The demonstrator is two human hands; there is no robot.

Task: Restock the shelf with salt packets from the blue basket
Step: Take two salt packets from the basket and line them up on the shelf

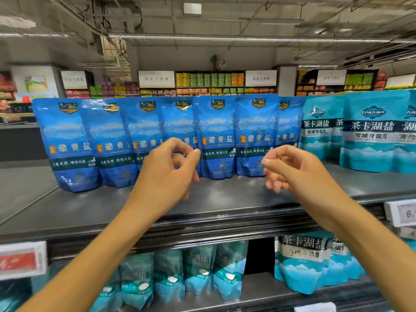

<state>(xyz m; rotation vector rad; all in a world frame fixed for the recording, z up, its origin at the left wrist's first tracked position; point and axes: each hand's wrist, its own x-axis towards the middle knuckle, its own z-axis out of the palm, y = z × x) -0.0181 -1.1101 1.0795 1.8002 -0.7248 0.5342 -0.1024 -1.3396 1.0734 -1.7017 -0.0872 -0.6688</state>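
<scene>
Item: salt packets [216, 136], upright row on shelf [225, 199]. We hold nothing; left hand [166, 170] and right hand [292, 170] loosely curled before them. Risk: a brush topples the row. Basket unseen.

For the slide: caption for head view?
Both hands empty before the row of blue salt packets on the shelf.

blue salt packets [216, 136] reading 藏青盐, teal pouches [373, 131] reading CAKA 茶卡湖盐
</scene>
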